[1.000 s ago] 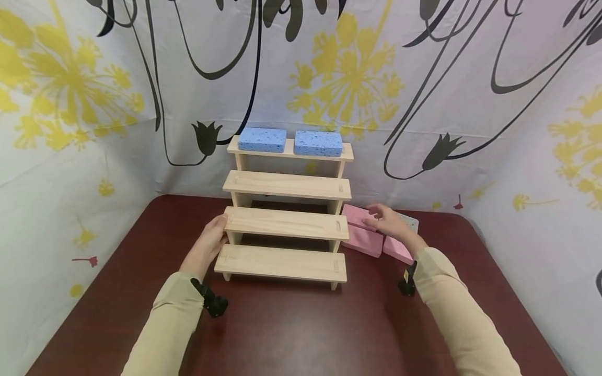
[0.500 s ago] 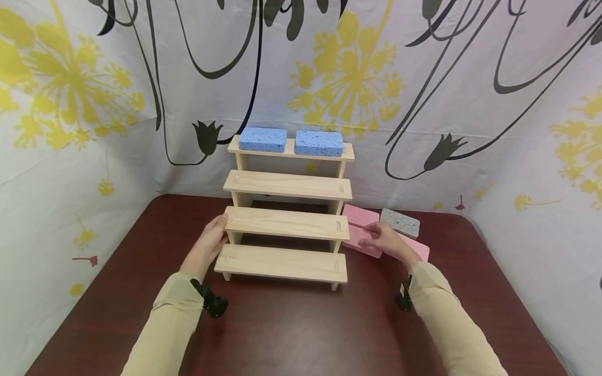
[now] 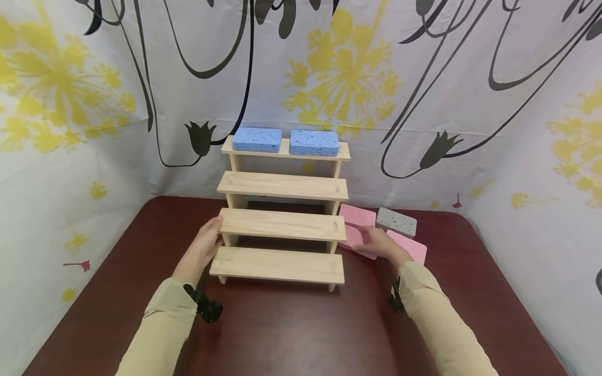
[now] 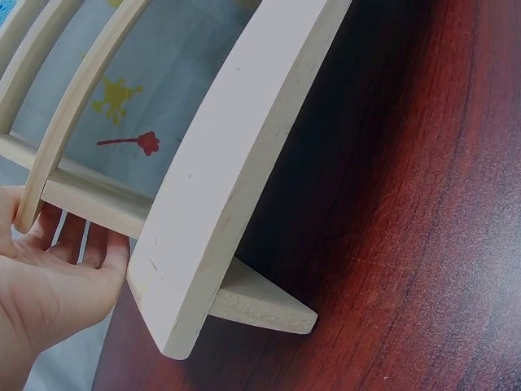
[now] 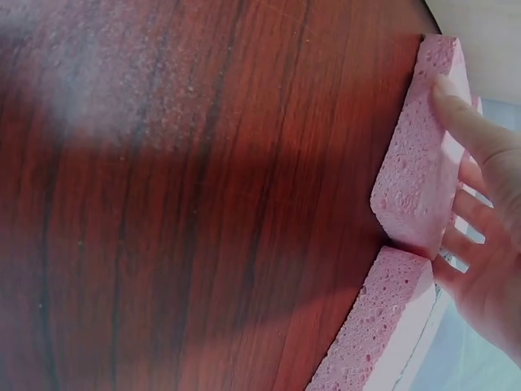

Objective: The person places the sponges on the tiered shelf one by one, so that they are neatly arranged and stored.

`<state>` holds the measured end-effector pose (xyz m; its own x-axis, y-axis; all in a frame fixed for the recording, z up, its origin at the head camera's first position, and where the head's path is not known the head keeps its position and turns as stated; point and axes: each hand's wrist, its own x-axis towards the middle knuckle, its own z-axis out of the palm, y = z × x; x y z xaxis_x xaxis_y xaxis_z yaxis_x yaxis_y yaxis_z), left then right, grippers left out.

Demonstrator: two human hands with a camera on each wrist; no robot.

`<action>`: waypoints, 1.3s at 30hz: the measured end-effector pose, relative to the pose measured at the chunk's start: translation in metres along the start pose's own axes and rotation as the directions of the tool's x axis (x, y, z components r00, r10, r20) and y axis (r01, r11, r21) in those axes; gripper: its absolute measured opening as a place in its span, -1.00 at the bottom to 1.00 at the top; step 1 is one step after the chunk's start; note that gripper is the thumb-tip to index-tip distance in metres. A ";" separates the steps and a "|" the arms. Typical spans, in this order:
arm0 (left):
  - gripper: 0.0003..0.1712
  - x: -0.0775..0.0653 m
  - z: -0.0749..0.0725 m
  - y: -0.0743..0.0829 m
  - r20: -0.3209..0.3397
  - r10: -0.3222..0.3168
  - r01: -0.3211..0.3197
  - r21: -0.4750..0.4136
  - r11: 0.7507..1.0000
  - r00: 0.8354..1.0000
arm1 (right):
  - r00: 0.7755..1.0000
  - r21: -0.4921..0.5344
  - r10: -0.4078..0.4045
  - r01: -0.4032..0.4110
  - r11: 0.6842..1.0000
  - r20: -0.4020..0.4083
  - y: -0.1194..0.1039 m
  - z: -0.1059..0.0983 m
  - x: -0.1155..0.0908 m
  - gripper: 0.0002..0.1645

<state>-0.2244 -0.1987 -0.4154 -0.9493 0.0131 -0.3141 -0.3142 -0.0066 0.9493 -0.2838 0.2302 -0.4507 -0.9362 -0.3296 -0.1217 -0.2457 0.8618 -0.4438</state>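
Observation:
A four-tier wooden step shelf stands at the table's middle. My left hand grips the left end of its second tier from the bottom; in the left wrist view the fingers curl behind the wood. To the right of the shelf, my right hand holds a pink sponge, its thumb on the near edge and its fingers along the far side. Another pink sponge lies just behind it. A third pink sponge and a grey sponge lie to the right.
Two blue sponges sit side by side on the top tier. The dark red wooden table extends in front of the shelf. A patterned cloth wall encloses the back and sides.
My right hand has come down and toward me from over the back pink sponge to the front one, and its thumb and fingers now close on it. The left hand keeps its hold.

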 end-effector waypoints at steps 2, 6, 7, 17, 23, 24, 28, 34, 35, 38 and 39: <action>-0.20 -0.002 0.000 0.002 0.001 -0.001 0.001 -0.008 1.000 1.000 | 1.000 -0.011 -0.002 0.002 1.000 0.010 -0.001 0.000 0.001 -0.22; -0.26 -0.003 0.001 0.004 0.011 0.002 -0.001 -0.046 0.999 1.000 | 0.999 -0.042 -0.018 0.020 0.999 0.034 -0.003 0.000 0.001 -0.24; -0.26 -0.003 0.001 0.004 0.009 -0.002 0.003 -0.048 0.999 1.000 | 0.999 -0.056 -0.021 0.023 0.998 0.037 -0.004 0.000 0.000 -0.24; -0.26 -0.002 0.001 0.002 0.005 0.006 -0.005 -0.065 0.998 1.000 | 0.998 -0.066 -0.048 0.050 0.997 0.032 -0.002 0.003 -0.004 -0.20; -0.26 -0.002 0.002 0.000 0.002 0.009 -0.009 -0.057 0.998 1.000 | 0.999 -0.086 -0.034 0.036 0.996 0.030 -0.001 0.006 -0.004 -0.13; -0.27 -0.002 0.002 0.000 -0.002 0.011 -0.011 -0.053 0.999 1.000 | 0.999 -0.087 -0.033 0.035 0.996 0.025 -0.001 0.007 -0.004 -0.13; -0.24 -0.001 0.004 -0.001 -0.021 0.022 -0.023 -0.056 0.998 1.000 | 0.999 -0.113 -0.032 0.030 0.993 -0.017 0.002 0.009 -0.004 -0.13; -0.25 0.000 0.004 -0.002 -0.009 0.021 -0.022 -0.049 0.999 1.000 | 0.999 -0.082 0.026 -0.030 0.996 -0.046 0.007 0.010 -0.002 -0.12; -0.27 0.000 0.004 -0.002 -0.003 0.023 -0.023 -0.062 0.998 1.000 | 0.999 -0.069 0.024 -0.027 0.997 -0.048 0.007 0.010 -0.002 -0.12; -0.29 -0.001 0.002 -0.001 -0.006 0.021 -0.022 -0.075 0.997 1.000 | 0.998 -0.043 0.007 -0.010 0.999 -0.069 0.006 0.008 0.001 -0.13; -0.29 -0.001 0.001 -0.001 -0.008 0.020 -0.021 -0.073 0.997 1.000 | 0.997 -0.037 -0.004 0.001 0.999 -0.083 0.005 0.006 0.002 -0.13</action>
<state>-0.2233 -0.1977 -0.4161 -0.9555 0.0050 -0.2951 -0.2945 -0.0803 0.9523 -0.2852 0.2311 -0.4584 -0.9528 -0.3000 -0.0460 -0.2556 0.8750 -0.4111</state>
